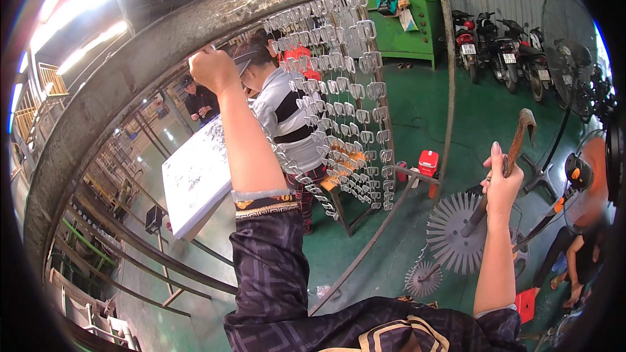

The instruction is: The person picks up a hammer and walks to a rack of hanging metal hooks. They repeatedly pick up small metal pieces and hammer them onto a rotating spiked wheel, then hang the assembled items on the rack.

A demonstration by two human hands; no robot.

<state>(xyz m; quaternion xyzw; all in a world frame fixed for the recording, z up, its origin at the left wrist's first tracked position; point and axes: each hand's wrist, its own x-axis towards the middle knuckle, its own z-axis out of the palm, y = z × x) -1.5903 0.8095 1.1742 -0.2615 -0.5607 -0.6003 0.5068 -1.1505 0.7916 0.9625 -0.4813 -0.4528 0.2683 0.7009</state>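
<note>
My left hand [214,70] is raised to the thick grey metal top bar [156,29] of a rack, fingers closed; what they hold, if anything, is hidden. Past that forearm hangs a slanting strand of small metal loops [303,179]. More strands of silvery rectangular loops [342,88] hang in rows to the right, inside the frame. My right hand [503,186] is closed around a rusty metal bar with a hooked top [523,132]. Below this hand stands a grey slotted disc [450,231] on a post; whether the post joins the hooked bar I cannot tell.
A person in a grey and black top [283,104] stands behind the strands, near a white board [195,173]. Another person [199,101] is farther back. A smaller slotted disc [422,279], fans [577,169], a green cabinet [404,32] and parked motorbikes [502,52] stand rightward.
</note>
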